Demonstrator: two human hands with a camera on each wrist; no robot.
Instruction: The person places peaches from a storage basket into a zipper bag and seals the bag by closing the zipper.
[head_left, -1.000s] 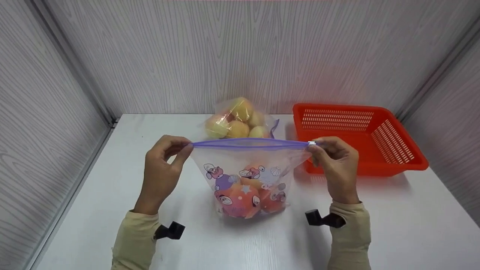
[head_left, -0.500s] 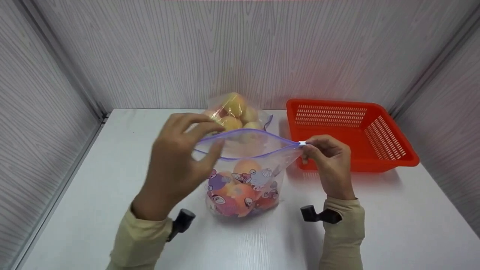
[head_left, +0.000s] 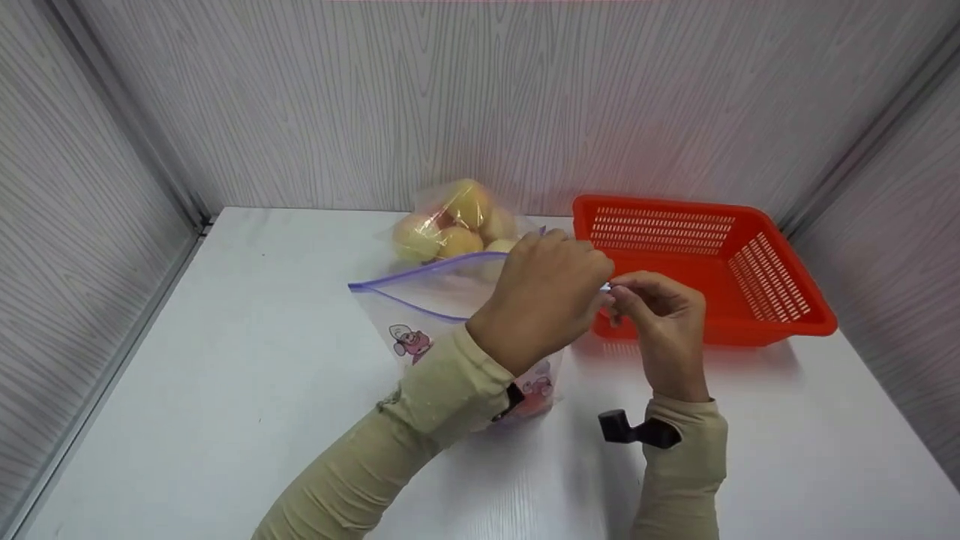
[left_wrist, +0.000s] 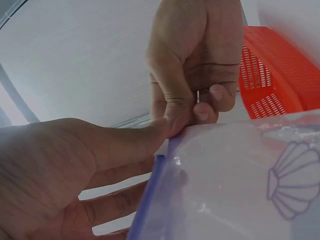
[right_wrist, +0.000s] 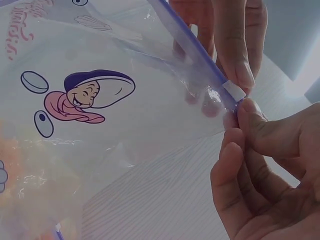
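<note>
A clear zip bag (head_left: pixel 409 341) with a purple zip edge and cartoon prints stands on the table, with round orange-red fruit inside. Its mouth gapes on the left part. My right hand (head_left: pixel 667 330) pinches the right end of the zip edge between thumb and fingers. Beside it, my left hand (head_left: pixel 551 292) reaches across the bag and pinches the white zip slider (right_wrist: pixel 234 91), its thumb on the near side and fingers behind the film. In the head view the left hand and sleeve cover much of the bag and fruit.
Behind lies a second clear bag (head_left: pixel 457 225) of yellow-red fruit. A red plastic basket (head_left: pixel 780 330) with slotted sides stands at the right rear of the white table (head_left: pixel 247 360). Grey wood-grain panels (head_left: pixel 375 112) enclose the back and sides.
My left hand let go of the zip's left corner and crossed right to the slider by my right hand. The bag's mouth parted. The right hand kept its pinch and shifted slightly in view.
</note>
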